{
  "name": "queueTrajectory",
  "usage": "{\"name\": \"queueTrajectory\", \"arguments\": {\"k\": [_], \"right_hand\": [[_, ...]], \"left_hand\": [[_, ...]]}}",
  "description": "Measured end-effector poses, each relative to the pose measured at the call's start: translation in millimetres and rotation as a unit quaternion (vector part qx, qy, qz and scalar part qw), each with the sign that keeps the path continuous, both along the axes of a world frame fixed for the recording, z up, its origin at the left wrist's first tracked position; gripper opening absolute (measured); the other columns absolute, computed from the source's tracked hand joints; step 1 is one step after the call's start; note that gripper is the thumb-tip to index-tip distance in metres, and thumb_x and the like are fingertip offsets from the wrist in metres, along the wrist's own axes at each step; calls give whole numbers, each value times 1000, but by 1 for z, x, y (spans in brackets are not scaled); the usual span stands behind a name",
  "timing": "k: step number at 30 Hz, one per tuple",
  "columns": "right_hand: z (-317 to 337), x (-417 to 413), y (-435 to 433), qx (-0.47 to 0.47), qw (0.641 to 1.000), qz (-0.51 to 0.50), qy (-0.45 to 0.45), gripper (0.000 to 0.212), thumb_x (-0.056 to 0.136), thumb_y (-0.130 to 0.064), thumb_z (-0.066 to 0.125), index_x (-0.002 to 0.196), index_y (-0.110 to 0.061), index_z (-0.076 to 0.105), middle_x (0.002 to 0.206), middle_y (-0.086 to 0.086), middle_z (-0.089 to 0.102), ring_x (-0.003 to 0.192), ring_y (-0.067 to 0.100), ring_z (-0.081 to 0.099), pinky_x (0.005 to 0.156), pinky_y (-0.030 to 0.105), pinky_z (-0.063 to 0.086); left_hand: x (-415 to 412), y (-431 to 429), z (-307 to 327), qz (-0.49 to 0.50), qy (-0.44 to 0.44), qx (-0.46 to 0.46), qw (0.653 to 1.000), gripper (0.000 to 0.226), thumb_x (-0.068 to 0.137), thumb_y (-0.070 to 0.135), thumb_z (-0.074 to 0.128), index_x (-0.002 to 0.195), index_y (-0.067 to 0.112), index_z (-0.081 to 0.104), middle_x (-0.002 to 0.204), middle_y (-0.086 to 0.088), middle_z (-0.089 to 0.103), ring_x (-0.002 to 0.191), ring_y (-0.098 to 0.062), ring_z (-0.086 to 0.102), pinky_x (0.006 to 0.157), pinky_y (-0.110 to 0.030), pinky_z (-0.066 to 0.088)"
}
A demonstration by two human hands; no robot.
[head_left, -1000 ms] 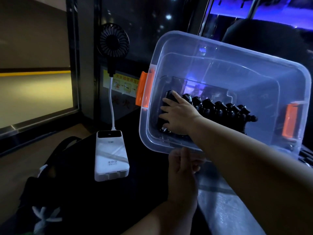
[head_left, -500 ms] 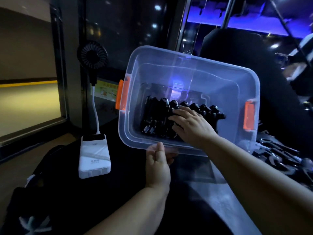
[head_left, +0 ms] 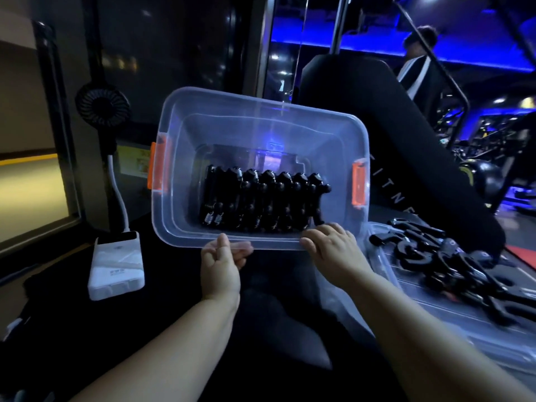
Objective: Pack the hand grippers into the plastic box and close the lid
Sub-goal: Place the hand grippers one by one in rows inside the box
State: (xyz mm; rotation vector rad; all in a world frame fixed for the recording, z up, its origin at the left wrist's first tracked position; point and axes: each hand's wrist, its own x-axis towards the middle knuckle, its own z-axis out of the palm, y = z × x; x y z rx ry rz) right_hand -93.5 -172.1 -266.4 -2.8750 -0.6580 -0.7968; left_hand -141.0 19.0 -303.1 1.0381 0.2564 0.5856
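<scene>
A clear plastic box (head_left: 185, 134) with orange latches is tilted so its opening faces me. A row of several black hand grippers (head_left: 261, 201) stands packed along its lower side. My left hand (head_left: 220, 262) grips the box's near rim from below, thumb on top. My right hand (head_left: 333, 250) rests on the same rim to the right, fingers laid over the edge and holding nothing else. Several more black hand grippers (head_left: 452, 265) lie in a loose pile on the clear lid (head_left: 385, 256) at the right.
A white power bank (head_left: 116, 265) lies at the left, its cable rising to a small black fan (head_left: 103, 104). A black padded seat back (head_left: 377, 134) stands behind the box. A person (head_left: 417, 62) is at the far right back.
My right hand has come out of the box, off the packed grippers, and now rests on the near rim. The view has swung right, showing the lid and loose grippers.
</scene>
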Motion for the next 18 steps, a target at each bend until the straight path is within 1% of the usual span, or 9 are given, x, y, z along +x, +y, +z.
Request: {"name": "queueTrajectory", "arguments": {"k": [2, 5, 7, 9, 12, 14, 16, 18], "right_hand": [[-6, -5, -11, 2, 1000, 2, 3, 58, 91, -56, 19, 110, -25, 64, 107, -3, 65, 107, 25, 55, 89, 39, 41], [-12, -12, -24, 10, 1000, 18, 6, 57, 92, -52, 25, 121, -19, 62, 115, 0, 65, 111, 26, 55, 97, 39, 40], [-14, -17, -30, 32, 999, 34, -6, 54, 92, -48, 29, 122, -17, 61, 117, 0, 65, 112, 24, 54, 98, 39, 41], [-15, -21, -38, 71, 996, 52, -30, 48, 93, -43, 35, 119, -15, 64, 114, 0, 66, 110, 23, 56, 96, 37, 44], [-16, -28, -56, 121, 988, 46, -80, 40, 91, -36, 42, 114, -13, 66, 109, 1, 68, 105, 23, 56, 93, 31, 39], [-16, -32, -72, 129, 988, 15, -85, 41, 90, -38, 41, 115, -14, 65, 111, 2, 67, 106, 26, 56, 92, 33, 39], [-17, -35, -88, 124, 990, -42, -55, 47, 89, -44, 39, 121, -18, 62, 118, 2, 63, 113, 29, 54, 94, 40, 41], [-19, -36, -106, 114, 987, -107, -22, 46, 92, -47, 43, 127, -21, 57, 126, 2, 59, 121, 28, 48, 98, 41, 38]], "left_hand": [[1, -1, -1, 3, 3, 7, 1000, 20, 102, 33, 34, 95, 18, 46, 77, -6, 70, 70, -16, 67, 66, -26, 46], [2, -1, -3, 3, 7, 12, 1000, 30, 102, 34, 34, 108, 7, 47, 77, -7, 70, 68, -14, 67, 64, -25, 45], [1, -1, -4, 1, 10, 15, 1000, 34, 102, 35, 34, 111, 5, 48, 79, -7, 70, 68, -13, 67, 64, -24, 45], [-1, -1, -3, 2, 11, 15, 1000, 27, 102, 35, 33, 103, 12, 48, 80, -6, 70, 69, -14, 67, 66, -25, 46], [-3, -3, 0, 6, 9, 13, 1000, 20, 102, 35, 33, 93, 21, 45, 81, -5, 70, 70, -15, 67, 67, -26, 46], [-4, -3, 0, 8, 7, 13, 1000, 19, 102, 36, 34, 91, 24, 44, 82, -5, 69, 72, -15, 67, 68, -26, 46], [-5, -3, 1, 9, 6, 11, 1000, 19, 102, 36, 34, 91, 25, 44, 82, -5, 69, 72, -15, 66, 69, -26, 47], [-6, -4, 2, 7, 3, 10, 1000, 18, 102, 36, 34, 90, 25, 43, 82, -4, 69, 72, -15, 66, 70, -25, 47]]}}
